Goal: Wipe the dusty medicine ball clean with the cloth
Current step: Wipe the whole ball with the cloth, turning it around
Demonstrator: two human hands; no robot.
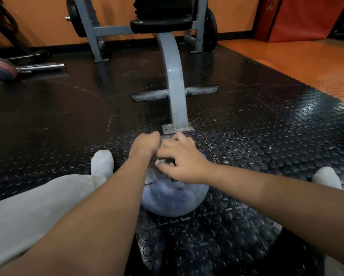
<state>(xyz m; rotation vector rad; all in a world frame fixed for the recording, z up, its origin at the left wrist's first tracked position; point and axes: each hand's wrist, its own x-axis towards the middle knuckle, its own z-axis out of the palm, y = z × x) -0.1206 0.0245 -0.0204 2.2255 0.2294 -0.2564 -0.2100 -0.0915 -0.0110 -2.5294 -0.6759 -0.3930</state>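
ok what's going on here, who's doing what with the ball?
A person sits on the studded floor with a dusty ball between their legs. Both hands are on its top. The right hand seems to pinch a pale bit of cloth against it. The left hand is curled beside it; what it grips is hidden. The ball's near side looks grey with dust, so the wipe is not done.

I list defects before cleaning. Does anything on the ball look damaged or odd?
Yes. The medicine ball wears a pale, patchy dust film, and dark crack-like lines run across its top, close to the right hand. Whether these are real cracks or only creases, the picture cannot settle. Nothing looks spilled.
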